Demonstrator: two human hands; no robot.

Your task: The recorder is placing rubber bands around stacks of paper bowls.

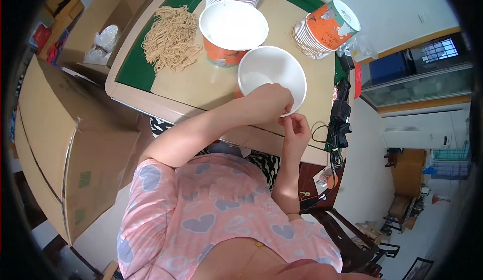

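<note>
I had left hand [271, 99] and right hand [297, 130] at near rim of bucket [264, 71]; couldn't tell whether either grip clenched anything. Light, even rim pressure seemed best.

Looks down from head height through a wide fisheye lens; faces the tabletop [186, 88] at upper centre from close range, takes in the pink heart-print shirt [214, 199] at lower centre, and bends the cardboard box [98, 164] at far left.
</note>
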